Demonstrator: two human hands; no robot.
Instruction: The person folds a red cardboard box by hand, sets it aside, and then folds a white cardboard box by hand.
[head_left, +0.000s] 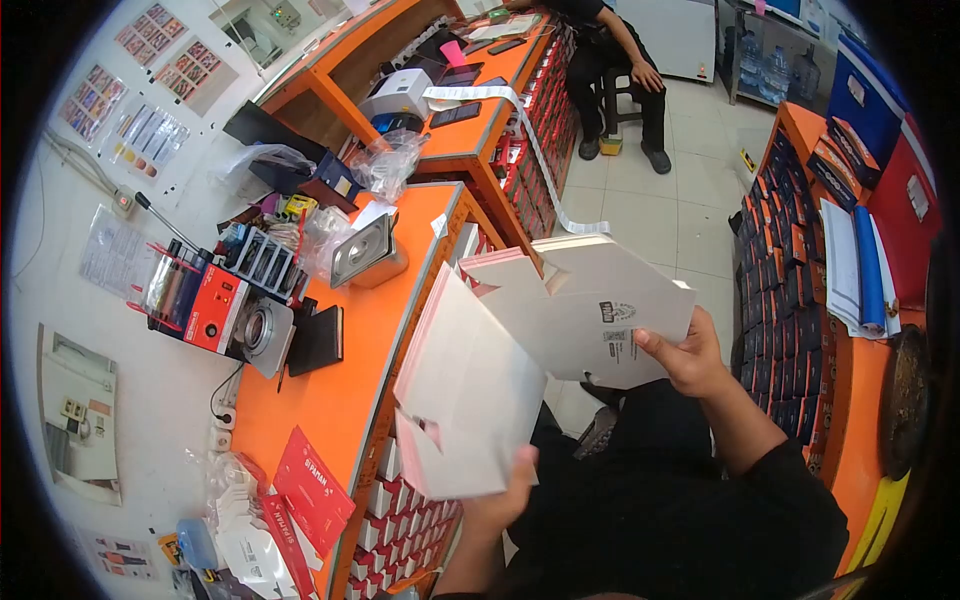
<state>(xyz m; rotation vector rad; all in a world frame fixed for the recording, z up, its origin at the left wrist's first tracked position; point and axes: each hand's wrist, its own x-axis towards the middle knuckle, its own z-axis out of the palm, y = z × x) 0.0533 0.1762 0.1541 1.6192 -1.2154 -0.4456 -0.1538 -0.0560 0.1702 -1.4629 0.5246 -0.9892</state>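
Observation:
A stack of flat white cardboard box blanks (475,380) with pinkish-red edges spreads in a V before my body. My left hand (505,500) grips its lower left part, thumb on the white face and the other fingers hidden behind. The right part of the blanks (575,320), printed with a small black logo and a code square, is pinched at its right edge by my right hand (690,360), thumb on top. Both parts meet along a crease in the middle.
An orange counter (385,340) on my left carries a metal container (365,250), a red-and-black machine (215,310), a black notebook (316,340) and red printed cardboard (312,490). Stacked boxes (790,290) line the right side. Farther back, a seated person (620,70) is beside a counter with a label printer (397,95).

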